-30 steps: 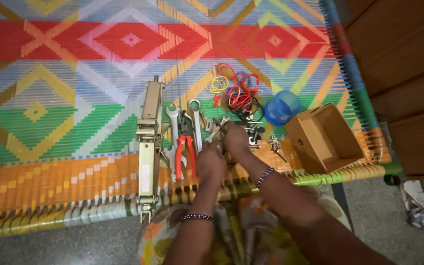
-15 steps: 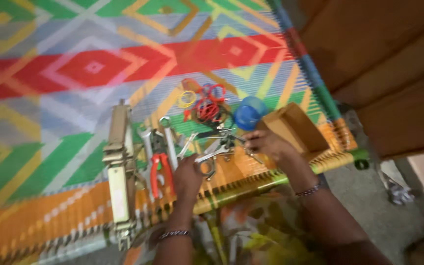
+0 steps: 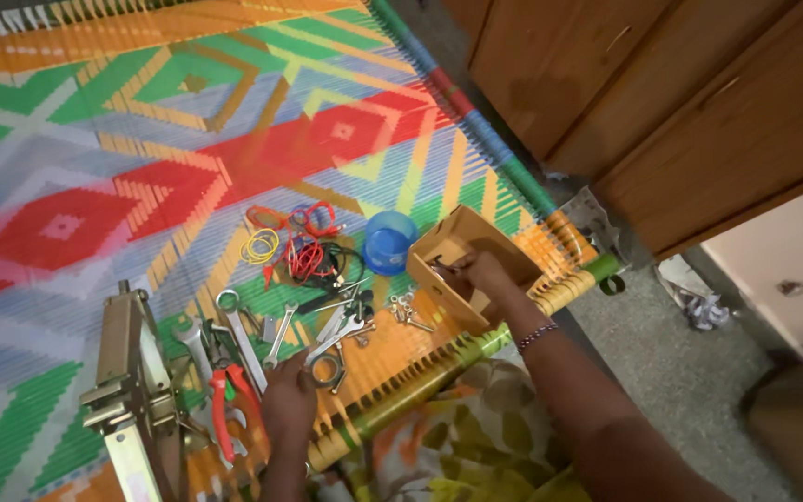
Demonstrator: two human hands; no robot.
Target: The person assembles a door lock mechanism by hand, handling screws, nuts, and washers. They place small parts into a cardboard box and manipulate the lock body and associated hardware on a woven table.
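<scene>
My right hand reaches into an open brown cardboard box near the cot's edge and pinches a small dark metal tool over its inside. Lower left, my left hand rests on the woven cot, fingers closed on the end of a silver spanner that lies on the mat. Several more spanners and red-handled pliers lie just left of that hand. A cluster of small metal pieces sits between my two hands.
A blue plastic cup stands beside the box. Red and black wires and yellow rubber bands lie behind the tools. A metal jack lies at the left. Wooden cabinet doors stand right of the cot, over grey floor.
My right hand has moved from the tool pile over to the box with a small tool. The left hand stays by the spanners. The view has swung left and tilted.
</scene>
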